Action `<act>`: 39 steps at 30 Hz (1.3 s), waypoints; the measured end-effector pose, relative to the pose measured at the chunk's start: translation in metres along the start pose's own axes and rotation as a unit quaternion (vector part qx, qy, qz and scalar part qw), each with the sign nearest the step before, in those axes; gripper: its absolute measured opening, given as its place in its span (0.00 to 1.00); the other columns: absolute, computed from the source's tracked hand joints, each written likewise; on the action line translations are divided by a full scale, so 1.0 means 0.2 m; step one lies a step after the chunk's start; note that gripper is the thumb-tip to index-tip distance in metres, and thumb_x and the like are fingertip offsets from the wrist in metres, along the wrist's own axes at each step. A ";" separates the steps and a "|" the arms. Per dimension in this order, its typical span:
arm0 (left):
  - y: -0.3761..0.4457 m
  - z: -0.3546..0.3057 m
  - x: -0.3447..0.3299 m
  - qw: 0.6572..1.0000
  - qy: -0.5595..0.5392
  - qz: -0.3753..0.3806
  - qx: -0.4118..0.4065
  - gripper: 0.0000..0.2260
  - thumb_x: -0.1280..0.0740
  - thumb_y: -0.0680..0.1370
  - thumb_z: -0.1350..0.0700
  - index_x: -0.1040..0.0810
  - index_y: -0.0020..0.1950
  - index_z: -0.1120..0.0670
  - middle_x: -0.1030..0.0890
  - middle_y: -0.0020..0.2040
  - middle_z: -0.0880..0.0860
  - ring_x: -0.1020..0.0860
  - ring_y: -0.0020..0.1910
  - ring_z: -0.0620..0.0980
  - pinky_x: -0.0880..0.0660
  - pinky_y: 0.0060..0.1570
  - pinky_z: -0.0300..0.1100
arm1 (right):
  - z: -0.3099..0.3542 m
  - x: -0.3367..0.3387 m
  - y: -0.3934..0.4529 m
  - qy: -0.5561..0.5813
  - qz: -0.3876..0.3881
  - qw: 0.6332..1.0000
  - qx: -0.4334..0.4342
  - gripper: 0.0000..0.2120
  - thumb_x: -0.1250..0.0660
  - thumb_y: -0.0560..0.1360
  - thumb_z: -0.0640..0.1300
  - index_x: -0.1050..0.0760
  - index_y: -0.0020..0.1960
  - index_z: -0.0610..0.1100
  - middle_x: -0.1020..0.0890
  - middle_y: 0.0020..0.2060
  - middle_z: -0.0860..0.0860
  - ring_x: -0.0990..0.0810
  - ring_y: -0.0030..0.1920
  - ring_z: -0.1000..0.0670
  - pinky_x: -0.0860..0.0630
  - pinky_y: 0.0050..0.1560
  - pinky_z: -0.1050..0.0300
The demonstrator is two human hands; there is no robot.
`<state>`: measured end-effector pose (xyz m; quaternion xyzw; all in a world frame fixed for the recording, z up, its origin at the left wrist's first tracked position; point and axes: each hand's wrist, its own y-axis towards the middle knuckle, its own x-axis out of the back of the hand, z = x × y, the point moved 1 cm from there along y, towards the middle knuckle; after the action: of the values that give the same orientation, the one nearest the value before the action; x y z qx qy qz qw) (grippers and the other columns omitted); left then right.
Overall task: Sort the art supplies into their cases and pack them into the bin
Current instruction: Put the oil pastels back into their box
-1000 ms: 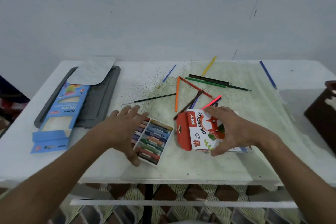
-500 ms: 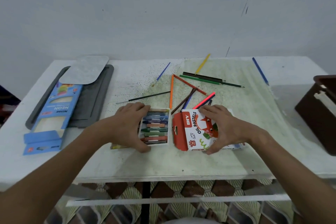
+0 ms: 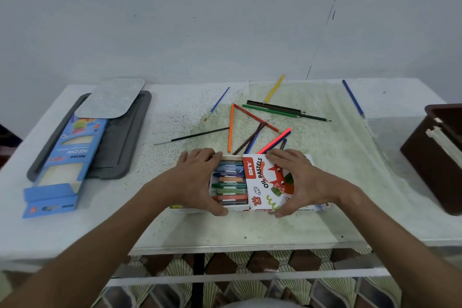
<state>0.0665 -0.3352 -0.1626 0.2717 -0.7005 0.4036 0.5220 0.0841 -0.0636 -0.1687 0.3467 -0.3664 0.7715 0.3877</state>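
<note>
Near the front edge of the table [image 3: 75, 232] we hold the tray of oil pastels [image 3: 228, 182] with our left hand [image 3: 192, 182], fingers and thumb curled round its far and near ends, probably so it stays level and the sticks do not spill. Our right hand [image 3: 300, 182] grips the oil pastels box [image 3: 268, 182] the same way, its open mouth meeting the tray, which looks partly slid in. Coloured pencils [image 3: 250, 127] lie scattered beyond, unsorted; their blue carton [image 3: 67, 162] rests on a grey case [image 3: 125, 142] at far left. At the right edge waits the brown bin [image 3: 435, 157], well apart.
</note>
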 end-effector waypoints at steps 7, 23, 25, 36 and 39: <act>0.00 -0.07 -0.06 0.999 0.023 -0.034 0.014 0.57 0.39 0.59 0.22 0.50 0.76 0.55 0.42 0.70 0.53 0.44 0.70 0.54 0.48 0.72 0.57 | 0.01 -0.03 0.02 -0.018 -0.017 1.000 0.008 0.60 0.25 0.54 0.69 0.50 0.77 0.50 0.47 0.74 0.59 0.54 0.73 0.54 0.50 0.75 0.46; -0.01 -0.11 -0.09 0.997 -0.065 -0.039 -0.026 0.59 0.34 0.60 0.24 0.56 0.77 0.54 0.47 0.76 0.50 0.50 0.74 0.50 0.53 0.72 0.46 | 0.05 -0.08 0.04 -0.044 -0.033 0.997 0.061 0.60 0.23 0.56 0.67 0.51 0.77 0.51 0.48 0.75 0.58 0.55 0.72 0.56 0.52 0.74 0.52; -0.01 -0.10 -0.11 0.996 -0.082 -0.032 -0.021 0.61 0.34 0.58 0.23 0.60 0.77 0.52 0.50 0.76 0.49 0.52 0.75 0.49 0.55 0.73 0.49 | 0.04 -0.08 0.03 -0.057 -0.026 0.997 0.054 0.62 0.25 0.55 0.70 0.53 0.77 0.51 0.52 0.75 0.58 0.58 0.73 0.57 0.57 0.75 0.48; -0.13 0.12 -0.11 0.972 -0.230 -0.001 0.039 0.62 0.22 0.56 0.34 0.61 0.76 0.41 0.46 0.76 0.47 0.43 0.73 0.48 0.39 0.72 0.48 | -0.12 -0.05 -0.06 0.085 -0.048 0.995 -0.016 0.62 0.20 0.51 0.64 0.54 0.75 0.61 0.49 0.74 0.62 0.57 0.75 0.56 0.46 0.75 0.41; -0.09 0.06 -0.11 0.969 -0.246 -0.008 0.028 0.62 0.21 0.56 0.35 0.62 0.76 0.40 0.46 0.76 0.47 0.44 0.74 0.48 0.40 0.72 0.50 | -0.06 -0.07 -0.04 0.103 -0.053 0.993 -0.001 0.61 0.19 0.53 0.61 0.53 0.75 0.61 0.47 0.73 0.63 0.57 0.74 0.57 0.46 0.75 0.42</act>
<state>0.0811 -0.3566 -0.1800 0.3828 -0.7936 0.3392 0.3296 0.0939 -0.0551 -0.1838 0.2841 -0.3064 0.7811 0.4640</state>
